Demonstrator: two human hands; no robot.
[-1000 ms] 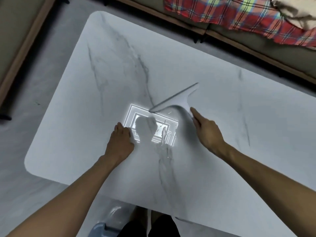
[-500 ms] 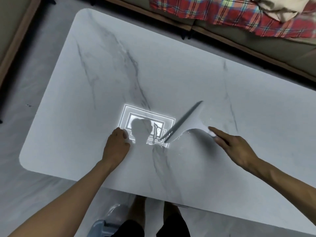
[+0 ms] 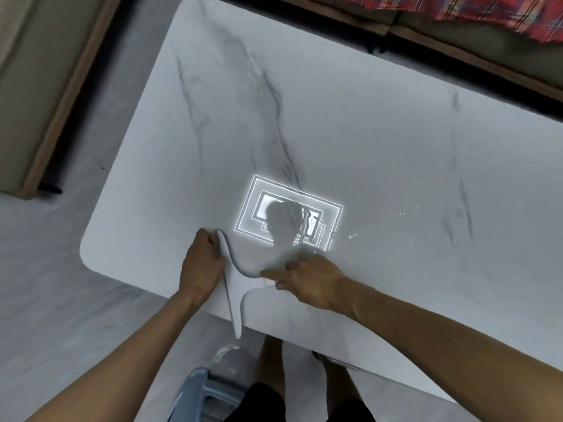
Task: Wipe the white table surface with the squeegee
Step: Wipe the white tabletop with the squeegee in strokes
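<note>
The white marble-patterned table (image 3: pixel 365 141) fills the view. The white squeegee (image 3: pixel 234 286) lies at the table's near-left edge. Its long blade runs toward me and its near tip overhangs the edge. My right hand (image 3: pixel 307 280) grips the handle, with the index finger stretched along it. My left hand (image 3: pixel 201 263) rests on the table with curled fingers, right against the blade's far end. Whether it holds the blade is unclear.
A streak of water (image 3: pixel 304 228) sits in the bright ceiling-light reflection, with small droplets (image 3: pixel 352 236) to its right. A sofa with a red plaid blanket (image 3: pixel 487 13) runs along the far side, another sofa (image 3: pixel 33 86) stands at the left, and a blue stool (image 3: pixel 195 391) is by my legs.
My right hand has swept the squeegee from the middle of the table toward me and to the left, up to the near edge beside my left hand. The view has tilted down.
</note>
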